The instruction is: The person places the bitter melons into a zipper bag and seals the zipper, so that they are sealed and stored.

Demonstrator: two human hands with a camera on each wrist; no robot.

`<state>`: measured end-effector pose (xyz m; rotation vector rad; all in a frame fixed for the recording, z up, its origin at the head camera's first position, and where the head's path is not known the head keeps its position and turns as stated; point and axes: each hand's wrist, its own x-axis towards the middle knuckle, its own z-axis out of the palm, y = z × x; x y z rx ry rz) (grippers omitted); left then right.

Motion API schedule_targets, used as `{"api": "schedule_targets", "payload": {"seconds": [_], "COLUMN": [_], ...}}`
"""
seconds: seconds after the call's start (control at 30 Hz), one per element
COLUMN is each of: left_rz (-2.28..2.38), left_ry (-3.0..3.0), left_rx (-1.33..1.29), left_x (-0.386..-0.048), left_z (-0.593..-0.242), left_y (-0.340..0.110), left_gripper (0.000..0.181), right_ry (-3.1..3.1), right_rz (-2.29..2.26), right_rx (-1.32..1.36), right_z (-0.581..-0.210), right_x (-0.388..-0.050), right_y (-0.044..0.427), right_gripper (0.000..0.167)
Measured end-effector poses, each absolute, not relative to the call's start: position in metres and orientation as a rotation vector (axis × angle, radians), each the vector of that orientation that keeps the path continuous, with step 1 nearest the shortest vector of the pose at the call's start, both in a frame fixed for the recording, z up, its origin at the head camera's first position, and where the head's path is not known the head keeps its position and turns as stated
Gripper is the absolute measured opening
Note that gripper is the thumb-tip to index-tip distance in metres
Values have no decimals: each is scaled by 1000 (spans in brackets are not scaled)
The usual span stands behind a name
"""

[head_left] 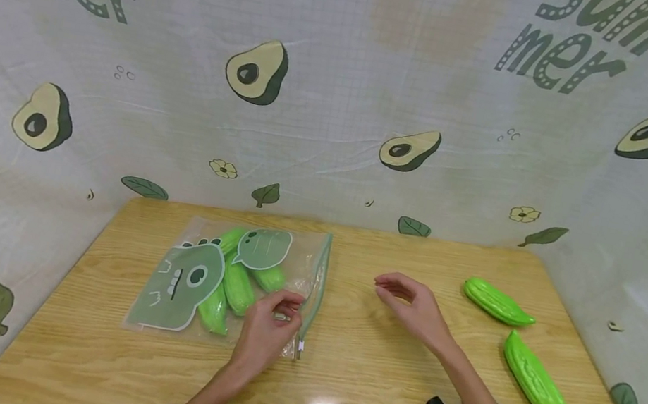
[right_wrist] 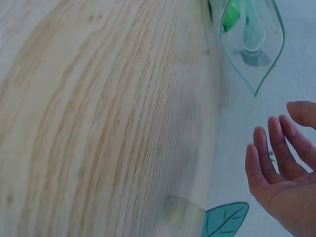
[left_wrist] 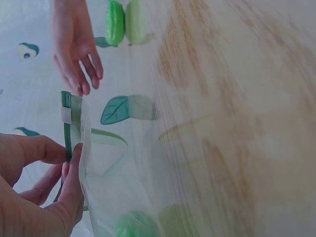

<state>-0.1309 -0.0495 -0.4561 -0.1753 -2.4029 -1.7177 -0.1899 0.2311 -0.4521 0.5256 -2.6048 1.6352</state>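
A pale cloth [head_left: 330,167] printed with avocados, leaves and lettering rises behind the desk [head_left: 370,388], whose light, streaked wood grain takes a glossy reflection near 6 o'clock in the head view; the directions below follow that view.

Toward the desk's 9 o'clock side lies a plastic bag [head_left: 179,296], thin, clear and faintly crinkled, printed with a green cartoon face and a speech bubble. Its mouth faces 3 o'clock and, in the right wrist view, gapes in a pointed teardrop.

The left hand [head_left: 267,330] works at the bag's 5 o'clock corner, its fingers pinching the edge of the mouth. The right hand [head_left: 417,309] has relaxed, gently curved fingers with nothing in them and touches neither bag nor pods.

Two loose green pods lie on the far side of the right hand from the bag, and that hand is much the nearer. The upper pod [head_left: 496,302] sits at 3 o'clock from it, long axis running roughly 10 to 4; the lower pod [head_left: 534,376] sits nearer 4 o'clock, axis slanting more steeply. Both are shiny, ridged and tapered. Similar bagged pods [head_left: 238,285] show through the film.

Smallest are the slim green zip strip [left_wrist: 67,134] and its whitish slider [left_wrist: 65,115].
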Motion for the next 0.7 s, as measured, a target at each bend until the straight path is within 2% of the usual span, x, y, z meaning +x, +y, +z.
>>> {"api": "schedule_targets", "payload": {"seconds": [0.7], "left_rz": [-1690], "left_ry": [-2420], "left_rx": [-172], "left_x": [-131], "left_z": [-455], "left_y": [-50], "left_gripper": [23], "right_ry": [-2606], "right_rz": [1476], "right_rx": [450], "right_z": [-452], "right_x": [-168], "right_y": [270], "right_gripper": [27]}}
